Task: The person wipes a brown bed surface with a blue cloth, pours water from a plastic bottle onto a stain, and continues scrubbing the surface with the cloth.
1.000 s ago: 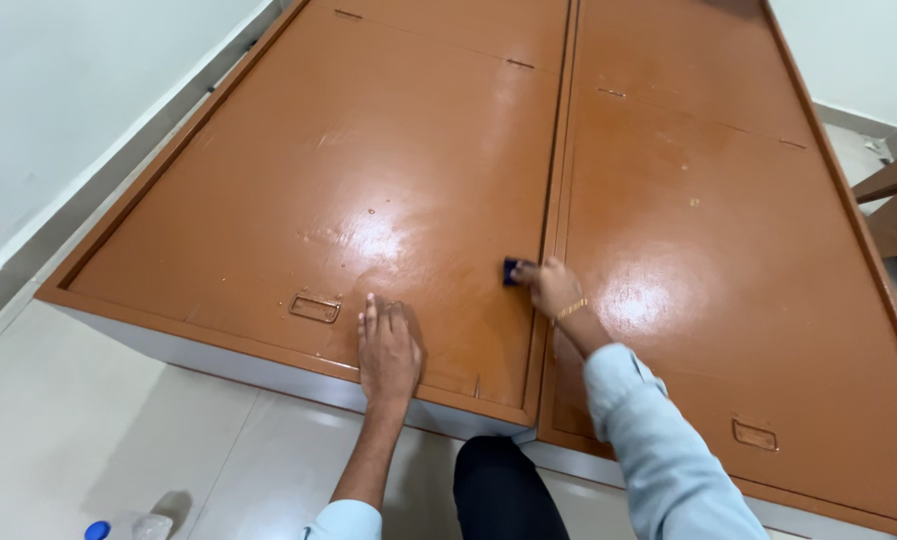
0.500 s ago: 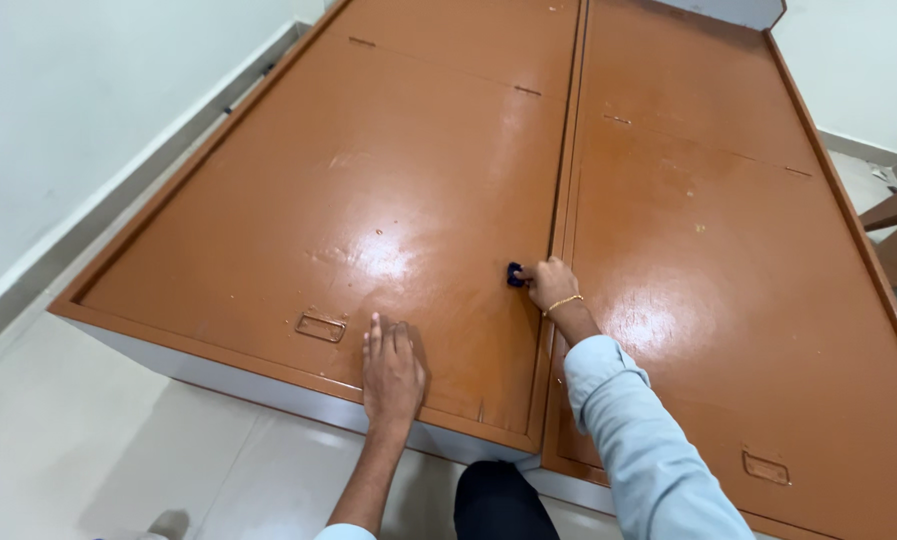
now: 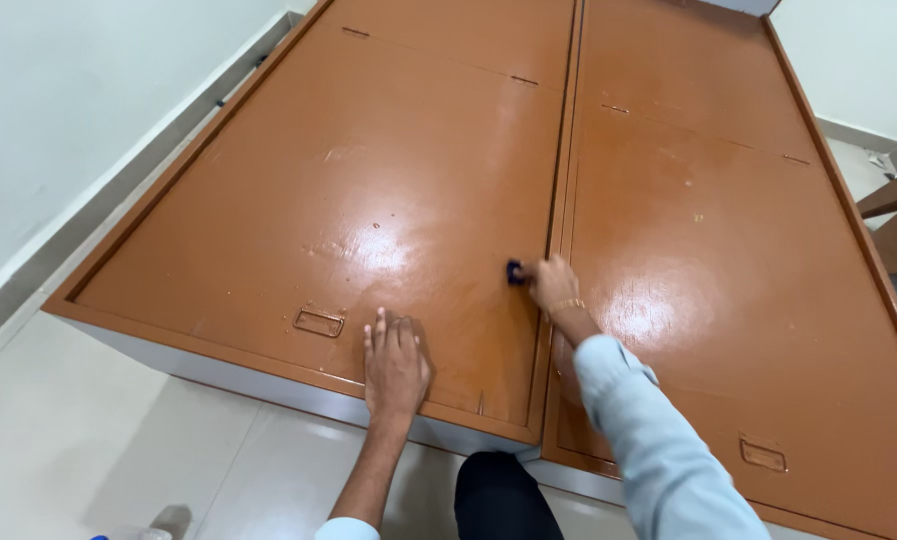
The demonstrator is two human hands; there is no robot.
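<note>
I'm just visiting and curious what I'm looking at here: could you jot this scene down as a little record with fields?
Setting: large brown metal panel surface with two doors, low on a pale tiled floor beside a white wall
Left hand: flat, palm down on the left door near its front edge
Right hand: at the seam between the doors, fingers on a small dark blue object; what it is cannot be told
Nearby: recessed handle left of the left hand; another recessed handle on the right door
Sleeve: light blue

Brown metal cabinet (image 3: 448,190) on pale floor (image 3: 88,450) — perhaps tiled.
</note>
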